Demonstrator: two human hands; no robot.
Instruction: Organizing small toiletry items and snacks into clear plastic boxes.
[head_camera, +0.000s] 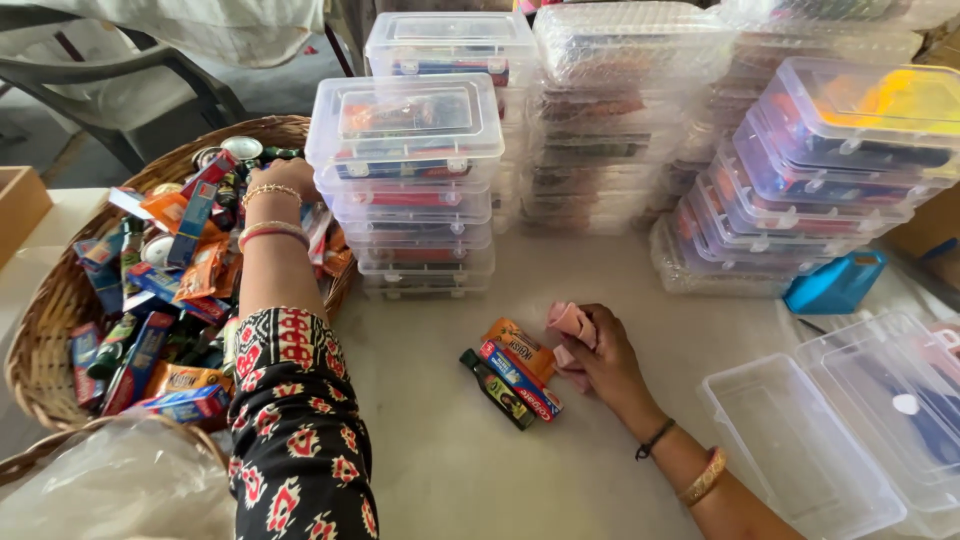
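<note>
- Nearest, a red-and-black patterned sleeve leads to the left hand, reaching into a woven wicker basket; its fingers are hidden, so grip unclear.
- Right hand rests on the pale table, curled around a small pink packet: light, probably soft, best pinched at its edges.
- Beside it lie a flat orange sachet, blue box and small dark bottle.

Under the left hand sits a rough woven wicker basket of glossy packets. Beyond the right hand stand clear, shiny plastic boxes on a matt, smooth table.
</note>
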